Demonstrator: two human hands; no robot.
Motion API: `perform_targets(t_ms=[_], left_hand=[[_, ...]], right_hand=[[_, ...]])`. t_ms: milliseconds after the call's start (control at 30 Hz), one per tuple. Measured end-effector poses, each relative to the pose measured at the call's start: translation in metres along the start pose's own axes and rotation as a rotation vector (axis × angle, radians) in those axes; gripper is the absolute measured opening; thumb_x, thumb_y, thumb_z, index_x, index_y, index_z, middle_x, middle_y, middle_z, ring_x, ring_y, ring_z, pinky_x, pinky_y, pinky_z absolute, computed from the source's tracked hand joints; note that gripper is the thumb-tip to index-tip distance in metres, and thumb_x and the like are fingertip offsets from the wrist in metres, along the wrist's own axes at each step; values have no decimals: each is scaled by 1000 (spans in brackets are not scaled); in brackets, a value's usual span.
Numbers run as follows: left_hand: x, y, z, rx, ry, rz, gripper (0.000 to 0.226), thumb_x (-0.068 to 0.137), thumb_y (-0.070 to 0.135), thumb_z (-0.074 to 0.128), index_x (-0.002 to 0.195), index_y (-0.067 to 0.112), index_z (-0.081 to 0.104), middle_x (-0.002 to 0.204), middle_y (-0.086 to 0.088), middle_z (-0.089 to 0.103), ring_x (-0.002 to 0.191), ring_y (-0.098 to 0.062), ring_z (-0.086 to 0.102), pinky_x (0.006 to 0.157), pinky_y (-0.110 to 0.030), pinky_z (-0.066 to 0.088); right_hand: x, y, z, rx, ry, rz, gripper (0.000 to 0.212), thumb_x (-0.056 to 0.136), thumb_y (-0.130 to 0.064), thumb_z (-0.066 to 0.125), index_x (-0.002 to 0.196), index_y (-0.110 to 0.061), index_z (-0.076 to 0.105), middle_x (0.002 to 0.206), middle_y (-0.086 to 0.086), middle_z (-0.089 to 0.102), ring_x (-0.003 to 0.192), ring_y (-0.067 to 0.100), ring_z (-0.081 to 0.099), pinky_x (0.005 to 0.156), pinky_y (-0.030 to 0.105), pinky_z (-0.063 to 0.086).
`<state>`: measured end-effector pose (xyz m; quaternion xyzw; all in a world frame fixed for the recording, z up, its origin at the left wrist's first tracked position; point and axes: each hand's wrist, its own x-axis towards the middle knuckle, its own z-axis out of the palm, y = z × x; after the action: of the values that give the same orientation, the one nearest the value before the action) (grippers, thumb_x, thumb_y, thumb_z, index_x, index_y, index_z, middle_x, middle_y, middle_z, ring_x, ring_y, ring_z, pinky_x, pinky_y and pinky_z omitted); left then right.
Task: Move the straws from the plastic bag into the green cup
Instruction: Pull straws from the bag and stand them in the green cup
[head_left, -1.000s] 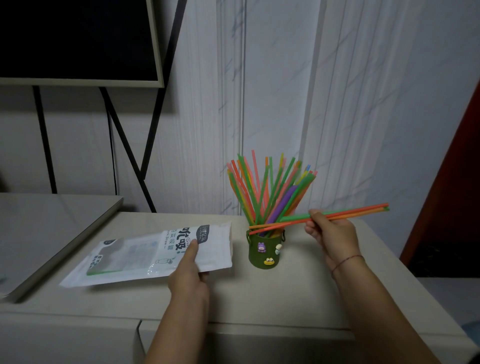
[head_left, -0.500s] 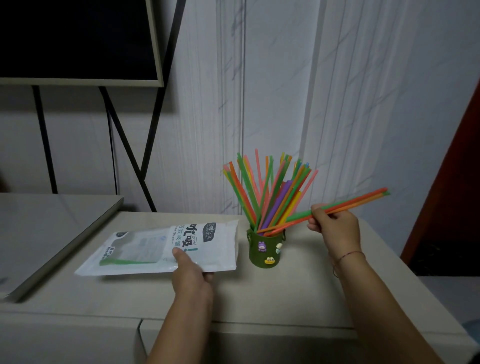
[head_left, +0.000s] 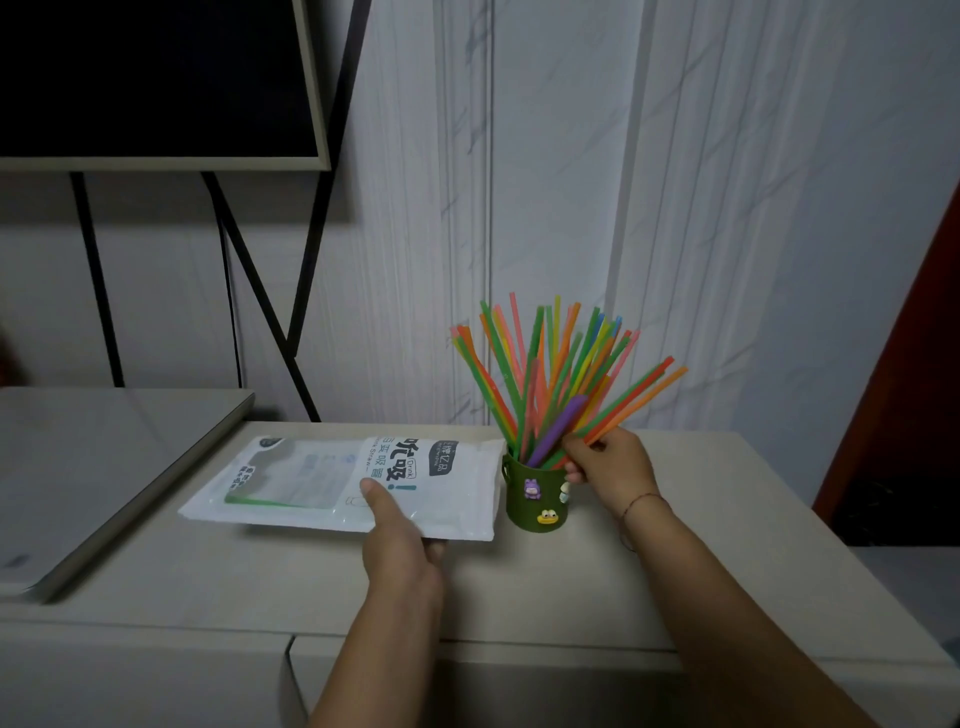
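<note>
A small green cup (head_left: 535, 496) with cartoon stickers stands on the beige cabinet top, full of several coloured straws (head_left: 540, 374) fanning upward. My right hand (head_left: 608, 467) is just right of the cup's rim, shut on a few green and orange straws (head_left: 636, 392) whose lower ends reach into the cup. A white plastic straw bag (head_left: 322, 480) lies flat to the left of the cup, with a green straw showing through its clear window. My left hand (head_left: 400, 540) grips the bag's near edge, thumb on top.
The cabinet top (head_left: 727, 545) ends at a front edge near me and drops off on the right. A lower grey surface (head_left: 104, 457) adjoins on the left. A dark framed panel (head_left: 156, 78) on black metal legs stands behind, against the white wall.
My right hand has swung the held straws from nearly level to steeply tilted and lowered their ends into the cup. My left hand has slid the bag right, up against the cup.
</note>
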<state>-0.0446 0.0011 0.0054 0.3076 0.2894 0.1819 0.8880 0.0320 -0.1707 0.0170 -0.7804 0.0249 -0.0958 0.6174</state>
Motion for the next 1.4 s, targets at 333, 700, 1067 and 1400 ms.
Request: perform_targets(t_ms=[333, 700, 1067, 1400], left_hand=[[5, -1, 0, 2, -63, 41, 18, 87, 40, 63, 96, 27, 57, 95, 5, 68, 81, -11, 66, 74, -34, 55], [1, 1, -4, 224, -28, 337, 29, 81, 53, 65, 94, 27, 62, 97, 6, 69, 91, -15, 67, 89, -34, 51], [-18, 11, -3, 502, -111, 639, 11, 84, 39, 67, 79, 39, 57, 83, 25, 60, 78, 12, 54, 62, -6, 40], [-1, 12, -12, 436, -3, 529, 20, 86, 47, 63, 92, 28, 60, 86, 17, 61, 81, -4, 60, 78, -24, 46]], right_hand=[[-10, -5, -14, 82, 3, 73, 12, 80, -13, 70, 79, -6, 60, 58, 6, 59, 44, 11, 52, 42, 15, 44], [-47, -4, 20, 536, -464, 774, 29, 92, -30, 53, 93, -2, 60, 87, 16, 67, 78, 26, 63, 52, 33, 58], [-65, -11, 59, 805, -579, 882, 22, 89, -21, 57, 94, -2, 67, 97, 14, 68, 87, 31, 62, 58, 42, 58], [-65, -11, 55, 535, -547, 800, 18, 91, -20, 54, 78, -9, 61, 82, 5, 63, 65, 16, 55, 46, 20, 46]])
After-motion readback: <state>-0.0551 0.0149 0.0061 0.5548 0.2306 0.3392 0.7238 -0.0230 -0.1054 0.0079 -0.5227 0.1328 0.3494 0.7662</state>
